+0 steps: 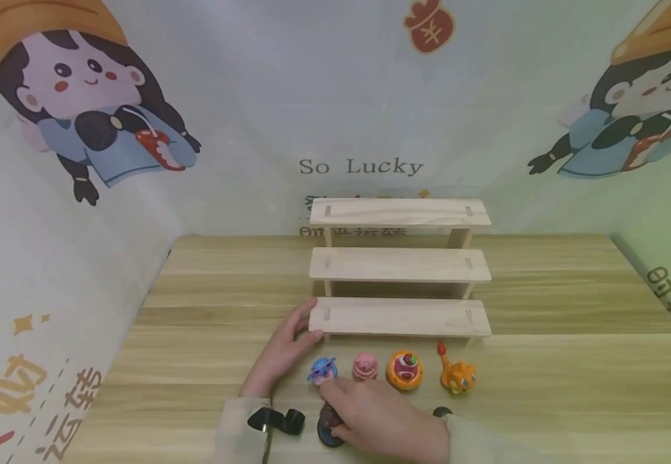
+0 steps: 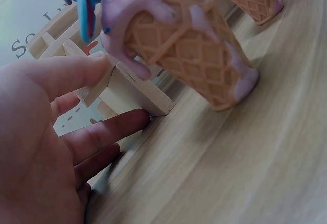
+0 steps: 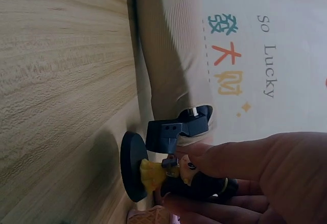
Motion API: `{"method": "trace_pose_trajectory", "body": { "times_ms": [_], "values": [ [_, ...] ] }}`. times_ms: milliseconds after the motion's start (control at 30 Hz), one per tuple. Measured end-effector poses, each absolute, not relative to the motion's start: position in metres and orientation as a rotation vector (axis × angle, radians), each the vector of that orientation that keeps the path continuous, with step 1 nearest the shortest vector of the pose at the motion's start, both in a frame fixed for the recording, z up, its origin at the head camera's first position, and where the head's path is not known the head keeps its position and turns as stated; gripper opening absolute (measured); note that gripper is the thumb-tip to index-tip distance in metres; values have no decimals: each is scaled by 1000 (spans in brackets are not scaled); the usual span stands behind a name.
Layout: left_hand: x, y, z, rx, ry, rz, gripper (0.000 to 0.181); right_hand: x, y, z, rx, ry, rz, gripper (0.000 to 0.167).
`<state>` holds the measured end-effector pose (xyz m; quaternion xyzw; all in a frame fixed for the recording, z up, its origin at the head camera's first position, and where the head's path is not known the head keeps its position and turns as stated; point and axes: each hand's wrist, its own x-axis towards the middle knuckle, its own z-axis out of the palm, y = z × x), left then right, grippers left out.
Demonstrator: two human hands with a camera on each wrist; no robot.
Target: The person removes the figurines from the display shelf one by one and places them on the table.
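My left hand rests at the left end of a three-step wooden shelf, its thumb and fingers fairly straight and spread about the lowest board's end. My right hand holds a small dark-haired figurine in a yellow dress, on a round black base. Its thumb and fingers are around the figurine's head; the base looks close to the table. Just beyond stands a blue-topped ice-cream-cone figure with sunglasses. To its right are a pink figure, a round orange figure and an orange figure with a red-tipped tail.
The wood-grain table runs up to a pale printed cloth behind the shelf. Further cloth hangs along both sides. A black camera mount sits on the left wrist, and a dark part of another shows at the right wrist.
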<state>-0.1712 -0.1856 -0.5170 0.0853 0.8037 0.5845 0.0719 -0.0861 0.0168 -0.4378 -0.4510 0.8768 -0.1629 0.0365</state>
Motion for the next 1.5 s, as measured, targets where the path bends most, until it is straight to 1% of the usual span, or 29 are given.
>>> {"method": "trace_pose_trajectory", "body": {
  "times_ms": [200, 467, 1000, 1200, 1333, 1500],
  "values": [
    [-174, -185, -519, 284, 2439, 1743, 65, -88, 15, -440, -1384, 2689, -394, 34],
    [-168, -187, -525, 273, 2447, 1728, 64, -86, 15, -448, -1419, 2711, -239, 42],
    [-171, -184, -522, 270, 2442, 1727, 64, -89, 15, -453, -1431, 2713, -218, 42],
    [-170, -184, -522, 274, 2450, 1723, 64, -89, 17, -453, -1420, 2686, -307, 49],
    [-169, -186, -524, 284, 2454, 1734, 65, -88, 25, -449, -1361, 2657, -427, 56],
    [-166, -194, -522, 274, 2466, 1695, 66, -82, 45, -433, -1188, 2718, -538, 46]
  ]
}}
